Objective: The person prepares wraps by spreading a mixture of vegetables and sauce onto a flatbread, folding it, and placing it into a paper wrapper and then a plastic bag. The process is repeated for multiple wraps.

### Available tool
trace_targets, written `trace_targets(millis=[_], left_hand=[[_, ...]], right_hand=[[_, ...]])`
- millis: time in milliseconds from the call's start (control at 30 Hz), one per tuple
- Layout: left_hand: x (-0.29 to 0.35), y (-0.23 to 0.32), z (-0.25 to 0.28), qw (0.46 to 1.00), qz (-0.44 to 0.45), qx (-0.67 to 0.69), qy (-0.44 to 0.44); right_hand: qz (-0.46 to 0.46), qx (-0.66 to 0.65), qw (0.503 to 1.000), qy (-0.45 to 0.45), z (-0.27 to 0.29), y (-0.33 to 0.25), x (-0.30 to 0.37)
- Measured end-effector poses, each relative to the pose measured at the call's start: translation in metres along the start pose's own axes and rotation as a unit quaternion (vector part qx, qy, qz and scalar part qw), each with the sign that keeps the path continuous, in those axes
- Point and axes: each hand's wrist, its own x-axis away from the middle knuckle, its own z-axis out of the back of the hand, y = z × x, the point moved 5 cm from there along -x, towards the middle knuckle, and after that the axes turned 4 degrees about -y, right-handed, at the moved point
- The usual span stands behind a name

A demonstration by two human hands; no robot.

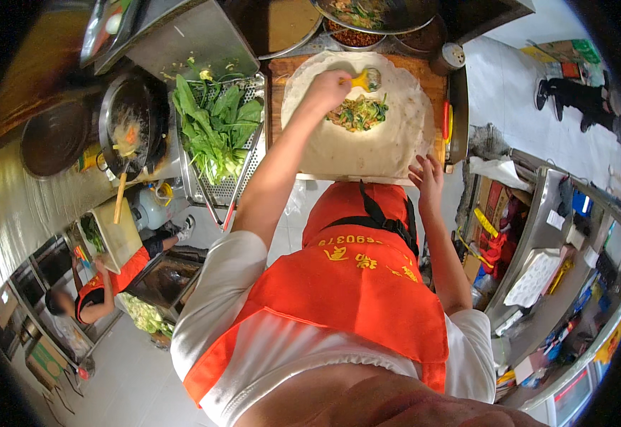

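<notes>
My left hand (328, 90) reaches over a wide, thin sheet of dough (367, 153). Its fingers are closed on a yellow-handled brush (362, 80), whose broad greyish end is at the upper part of the sheet. Just below the brush, a small heap of chopped greens and other filling (358, 112) lies on the dough. The sheet spreads over a wooden board (276, 78), its near edge close to my apron. At the sheet's lower right edge is my right hand (428, 176), fingers apart and holding nothing; whether the fingertips touch the dough I cannot tell.
Leafy greens (218, 124) fill a perforated metal tray (207, 196) left of the board. Beyond it sits a wok (122, 96). Bowls of filling (353, 35) stand at the back, a lidded can (451, 57) at the right corner. Another person (111, 285) works at lower left. Shelves line the right.
</notes>
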Motion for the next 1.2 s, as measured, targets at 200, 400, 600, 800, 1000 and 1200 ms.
trace_targets(millis=[200,400,600,800,1000,1200], left_hand=[[0.009,-0.095,0.040,0.996,0.075,-0.055,-0.003],[-0.016,-0.043,-0.004,0.997,-0.005,0.070,-0.037],[-0.010,-0.099,0.030,0.996,0.054,-0.049,-0.051],[0.033,-0.037,0.083,0.949,0.087,0.295,0.067],[-0.022,0.050,0.118,0.914,-0.147,0.377,0.021],[0.093,-0.013,0.022,0.936,-0.124,0.219,0.247]], right_hand=[[-0.004,-0.037,0.999,0.008,0.005,0.030,0.029],[-0.140,0.040,0.989,-0.004,0.017,0.103,0.012],[-0.161,-0.062,0.985,-0.008,-0.025,0.106,-0.002],[-0.133,-0.078,0.988,0.033,-0.032,0.123,-0.014],[-0.103,-0.065,0.992,-0.023,-0.030,0.131,-0.015],[-0.060,-0.146,0.985,0.068,-0.025,0.126,-0.004]])
